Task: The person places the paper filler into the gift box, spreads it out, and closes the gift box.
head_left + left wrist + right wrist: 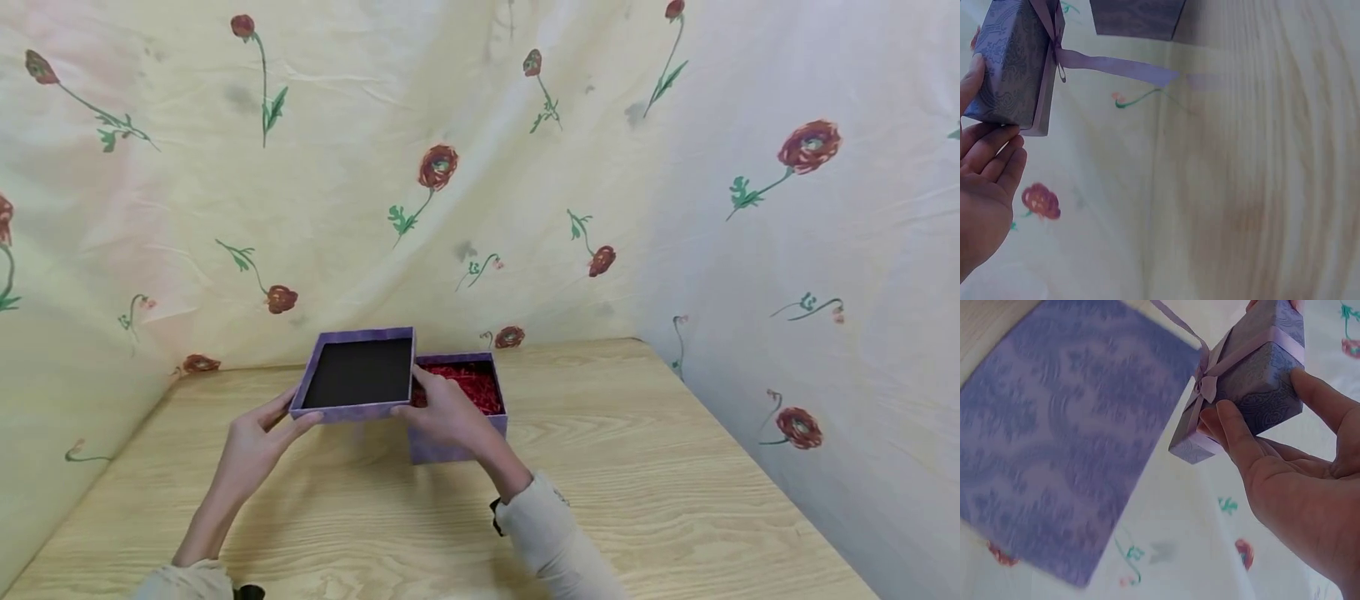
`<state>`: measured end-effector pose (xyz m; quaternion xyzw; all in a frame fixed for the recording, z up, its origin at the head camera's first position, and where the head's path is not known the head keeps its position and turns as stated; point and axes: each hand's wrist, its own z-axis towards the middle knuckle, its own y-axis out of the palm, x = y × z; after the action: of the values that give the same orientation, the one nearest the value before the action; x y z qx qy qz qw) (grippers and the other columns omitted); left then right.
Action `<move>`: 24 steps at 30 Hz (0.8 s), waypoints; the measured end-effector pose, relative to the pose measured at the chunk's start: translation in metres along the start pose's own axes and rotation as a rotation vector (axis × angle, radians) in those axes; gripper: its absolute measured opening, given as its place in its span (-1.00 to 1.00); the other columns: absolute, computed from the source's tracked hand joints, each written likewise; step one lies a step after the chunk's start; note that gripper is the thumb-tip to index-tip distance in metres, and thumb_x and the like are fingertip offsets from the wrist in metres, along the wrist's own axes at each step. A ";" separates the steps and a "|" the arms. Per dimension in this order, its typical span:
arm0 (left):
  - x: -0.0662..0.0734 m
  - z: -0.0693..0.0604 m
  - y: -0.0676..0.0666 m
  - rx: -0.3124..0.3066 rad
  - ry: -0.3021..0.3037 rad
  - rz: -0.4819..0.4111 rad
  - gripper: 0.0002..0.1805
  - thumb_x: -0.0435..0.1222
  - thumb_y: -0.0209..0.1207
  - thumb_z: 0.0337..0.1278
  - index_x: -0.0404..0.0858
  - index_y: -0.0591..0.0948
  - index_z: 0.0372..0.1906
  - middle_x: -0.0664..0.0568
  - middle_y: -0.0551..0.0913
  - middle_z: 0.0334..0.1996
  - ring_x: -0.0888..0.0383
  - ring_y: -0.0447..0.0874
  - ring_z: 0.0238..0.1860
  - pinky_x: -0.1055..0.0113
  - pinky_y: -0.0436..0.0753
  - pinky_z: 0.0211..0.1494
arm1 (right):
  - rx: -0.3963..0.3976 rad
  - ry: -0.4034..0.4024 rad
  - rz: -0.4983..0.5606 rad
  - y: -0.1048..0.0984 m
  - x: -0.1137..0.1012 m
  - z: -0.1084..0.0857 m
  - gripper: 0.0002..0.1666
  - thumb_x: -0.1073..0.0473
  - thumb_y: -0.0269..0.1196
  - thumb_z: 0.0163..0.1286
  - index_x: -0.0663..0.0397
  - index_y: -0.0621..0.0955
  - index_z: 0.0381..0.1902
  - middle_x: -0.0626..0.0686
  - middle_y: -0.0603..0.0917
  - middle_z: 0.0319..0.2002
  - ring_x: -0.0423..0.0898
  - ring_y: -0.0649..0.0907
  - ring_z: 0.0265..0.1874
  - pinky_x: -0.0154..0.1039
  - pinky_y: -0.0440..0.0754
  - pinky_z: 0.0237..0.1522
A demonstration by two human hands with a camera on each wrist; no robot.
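A purple patterned box lid (360, 372) is held up in the air, its black inside turned toward the head camera. My left hand (251, 454) grips its near left corner, thumb on the front rim and fingers beneath. At the near right corner, my right hand (448, 417) pinches the lid between thumb and fingers. A lilac ribbon bow (1205, 386) is tied on the lid's outer side, and a ribbon tail (1116, 67) hangs loose. Just right of the lid stands the open purple box (450, 448), holding red shredded paper (480, 387); my right hand partly hides it.
The box stands on a light wood-grain table (637, 467), toward its back edge. Behind and at both sides hangs a pale cloth (337, 192) printed with red flowers. Both forearms reach in from the near edge in light sleeves (555, 533).
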<state>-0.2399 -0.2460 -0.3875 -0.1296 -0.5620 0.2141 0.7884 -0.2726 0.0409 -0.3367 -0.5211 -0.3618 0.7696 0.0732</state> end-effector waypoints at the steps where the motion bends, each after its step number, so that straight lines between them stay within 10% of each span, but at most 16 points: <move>1: 0.002 0.002 0.003 0.001 0.008 0.002 -0.30 -0.10 0.38 0.34 -0.23 0.47 0.48 -0.12 0.57 0.29 -0.14 0.40 0.42 0.69 0.41 0.06 | 0.005 -0.005 -0.002 -0.004 0.002 -0.001 -0.13 0.15 0.35 0.48 0.12 0.25 0.62 -0.13 0.53 -0.54 -0.22 0.24 -0.73 -0.29 0.37 -0.52; 7: 0.016 0.015 0.021 -0.003 0.062 -0.014 -0.31 -0.07 0.40 0.31 -0.17 0.50 0.46 -0.08 0.57 0.29 -0.12 0.43 0.41 0.31 0.56 0.24 | 0.008 0.011 0.020 -0.025 0.013 -0.011 -0.17 0.12 0.31 0.53 0.11 0.23 0.62 -0.12 0.39 -0.67 -0.22 0.23 -0.79 -0.31 0.34 -0.59; 11: 0.025 0.020 0.033 -0.018 0.079 -0.040 -0.29 -0.06 0.41 0.30 -0.20 0.49 0.46 -0.13 0.55 0.31 -0.14 0.40 0.42 -0.13 0.46 0.36 | 0.023 0.000 0.023 -0.038 0.019 -0.016 -0.19 0.12 0.30 0.54 0.21 0.26 0.60 0.10 0.74 -0.05 -0.16 0.49 -0.54 -0.23 0.48 -0.33; 17: 0.033 0.024 0.052 -0.017 0.097 -0.058 -0.28 -0.06 0.43 0.27 -0.22 0.51 0.44 -0.14 0.54 0.32 -0.10 0.42 0.41 -0.13 0.49 0.33 | 0.033 0.007 0.060 -0.053 0.027 -0.024 -0.18 0.16 0.30 0.54 0.28 0.23 0.59 0.20 0.46 0.44 0.03 0.59 0.24 -0.07 0.58 0.06; 24: 0.040 0.028 0.068 -0.018 0.116 -0.063 -0.27 -0.05 0.44 0.24 -0.25 0.52 0.43 -0.18 0.53 0.32 -0.14 0.44 0.40 -0.17 0.51 0.32 | 0.051 0.037 0.065 -0.067 0.034 -0.035 -0.16 0.08 0.30 0.54 0.20 0.22 0.61 0.19 0.42 0.47 0.09 0.53 0.33 -0.05 0.58 0.06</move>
<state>-0.2679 -0.1677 -0.3751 -0.1311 -0.5211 0.1761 0.8248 -0.2760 0.1233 -0.3263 -0.5449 -0.3234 0.7706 0.0682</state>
